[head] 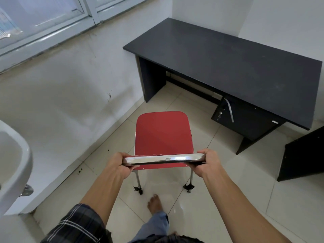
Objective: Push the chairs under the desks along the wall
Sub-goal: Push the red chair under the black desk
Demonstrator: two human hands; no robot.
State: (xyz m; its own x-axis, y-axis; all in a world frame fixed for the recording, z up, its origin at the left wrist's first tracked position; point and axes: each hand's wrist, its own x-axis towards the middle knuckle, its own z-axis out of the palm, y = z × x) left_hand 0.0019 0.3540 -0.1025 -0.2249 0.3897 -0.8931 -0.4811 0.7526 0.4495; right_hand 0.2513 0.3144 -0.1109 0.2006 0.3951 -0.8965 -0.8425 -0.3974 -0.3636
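A red chair (162, 134) with chrome legs stands on the tiled floor in front of me, its seat facing away. My left hand (121, 163) grips the left end of its chrome top rail (164, 159), and my right hand (206, 162) grips the right end. A black desk (219, 55) stands against the white wall ahead and to the right, with a drawer unit (243, 120) under its right side. The chair sits short of the desk's open knee space, apart from it.
A white basin (12, 155) juts out at the left edge. A second dark desk panel (301, 155) stands at the right. The window wall (70, 81) runs along the left. My bare foot (155, 204) is behind the chair's rear legs.
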